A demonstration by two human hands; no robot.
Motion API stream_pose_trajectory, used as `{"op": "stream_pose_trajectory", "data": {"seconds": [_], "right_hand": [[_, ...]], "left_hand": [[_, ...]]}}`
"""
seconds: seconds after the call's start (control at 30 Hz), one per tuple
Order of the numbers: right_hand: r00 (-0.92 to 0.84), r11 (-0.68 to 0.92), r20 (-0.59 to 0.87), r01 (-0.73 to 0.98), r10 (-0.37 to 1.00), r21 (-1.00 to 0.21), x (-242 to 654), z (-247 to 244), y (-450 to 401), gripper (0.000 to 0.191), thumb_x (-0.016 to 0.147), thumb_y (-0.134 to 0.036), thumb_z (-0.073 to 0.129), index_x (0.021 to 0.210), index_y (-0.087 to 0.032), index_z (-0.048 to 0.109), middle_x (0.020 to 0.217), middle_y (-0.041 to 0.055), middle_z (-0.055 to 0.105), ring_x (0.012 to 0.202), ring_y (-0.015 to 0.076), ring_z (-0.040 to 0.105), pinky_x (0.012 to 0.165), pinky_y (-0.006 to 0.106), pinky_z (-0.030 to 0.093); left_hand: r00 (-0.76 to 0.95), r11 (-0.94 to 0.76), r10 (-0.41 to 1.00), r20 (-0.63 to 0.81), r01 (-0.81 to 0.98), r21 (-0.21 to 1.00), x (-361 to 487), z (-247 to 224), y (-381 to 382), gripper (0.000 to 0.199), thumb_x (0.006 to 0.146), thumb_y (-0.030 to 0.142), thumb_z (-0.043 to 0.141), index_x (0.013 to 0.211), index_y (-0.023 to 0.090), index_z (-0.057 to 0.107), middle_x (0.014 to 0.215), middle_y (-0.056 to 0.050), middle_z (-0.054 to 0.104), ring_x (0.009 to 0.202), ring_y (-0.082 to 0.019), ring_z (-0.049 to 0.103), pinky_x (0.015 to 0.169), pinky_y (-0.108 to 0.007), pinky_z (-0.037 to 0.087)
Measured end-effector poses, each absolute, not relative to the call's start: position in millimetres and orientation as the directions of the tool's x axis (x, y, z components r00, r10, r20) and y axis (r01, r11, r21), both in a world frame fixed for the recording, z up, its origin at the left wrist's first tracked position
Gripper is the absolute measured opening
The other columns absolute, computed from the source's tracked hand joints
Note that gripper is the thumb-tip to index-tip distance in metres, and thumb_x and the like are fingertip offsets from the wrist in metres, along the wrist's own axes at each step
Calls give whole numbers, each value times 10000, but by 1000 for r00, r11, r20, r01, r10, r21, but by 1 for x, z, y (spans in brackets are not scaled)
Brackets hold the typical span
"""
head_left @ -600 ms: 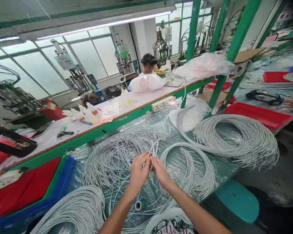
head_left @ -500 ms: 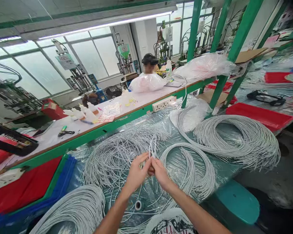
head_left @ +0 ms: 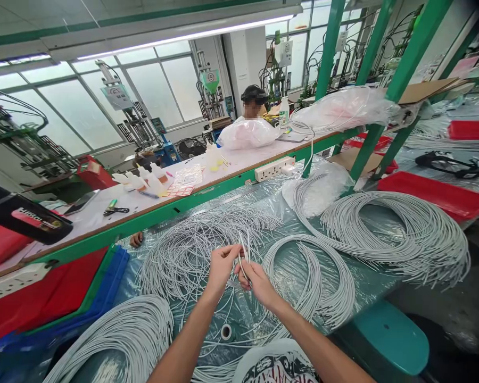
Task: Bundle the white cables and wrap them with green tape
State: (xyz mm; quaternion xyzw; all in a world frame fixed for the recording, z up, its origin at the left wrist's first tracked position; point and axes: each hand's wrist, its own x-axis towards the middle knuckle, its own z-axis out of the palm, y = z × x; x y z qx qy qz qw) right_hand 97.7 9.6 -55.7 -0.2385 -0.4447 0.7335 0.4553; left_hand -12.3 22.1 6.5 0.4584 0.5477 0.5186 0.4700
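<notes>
Several thin grey-white cables (head_left: 247, 246) stand up from between my hands, their ends pointing upward. My right hand (head_left: 257, 279) is closed around the lower part of them. Just to its left and slightly higher, my left hand (head_left: 224, 266) pinches one of the cables between thumb and fingertips. Behind and left of my hands lies a loose, tangled heap of cables (head_left: 183, 247). A smaller coiled bundle (head_left: 345, 279) rests to the right. On the plastic-covered table near my left forearm is a small hollow roll (head_left: 225, 332).
Large cable coils lie at right (head_left: 435, 234) and lower left (head_left: 115, 330). Stacked red, green and blue bins (head_left: 75, 287) stand at left. A green-edged shelf (head_left: 207, 189) crosses behind. Another person's hand (head_left: 136, 239) shows beneath it. A teal stool (head_left: 391, 335) is at right.
My hands have drawn slightly apart, the left one shifting up and left along the cables. Another person's hand has appeared under the shelf. The view has swung slightly left.
</notes>
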Motion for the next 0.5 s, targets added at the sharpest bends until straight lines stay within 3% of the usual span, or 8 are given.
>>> {"op": "stream_pose_trajectory", "data": {"seconds": [0.13, 0.23, 0.5], "right_hand": [[-505, -198, 62, -444, 861, -874, 97, -57, 10, 512, 854, -635, 519, 771, -132, 557, 504, -72, 314, 439, 62, 259, 440, 224, 207], [-519, -213, 62, -453, 853, -866, 96, -57, 7, 512, 850, -634, 526, 763, -131, 560, 501, -69, 323, 441, 63, 262, 443, 225, 205], [-501, -277, 34, -533, 865, -799, 99, -48, 3, 462, 889, -594, 498, 820, -144, 579, 561, -19, 472, 466, 91, 396, 481, 240, 316]], "left_hand": [[-115, 83, 987, -115, -249, 965, -8, 0, 18, 298, 719, 412, 744, 817, 131, 758, 813, -80, 725, 770, -154, 640, 771, -243, 482], [-126, 105, 980, -153, -323, 940, -8, -2, 18, 286, 690, 392, 776, 790, 125, 751, 769, -73, 712, 725, -129, 624, 721, -214, 478], [-251, 18, 967, -41, -91, 996, -3, 10, 10, 255, 698, 407, 752, 689, 154, 720, 735, -50, 703, 684, -129, 622, 631, -209, 481]]}}
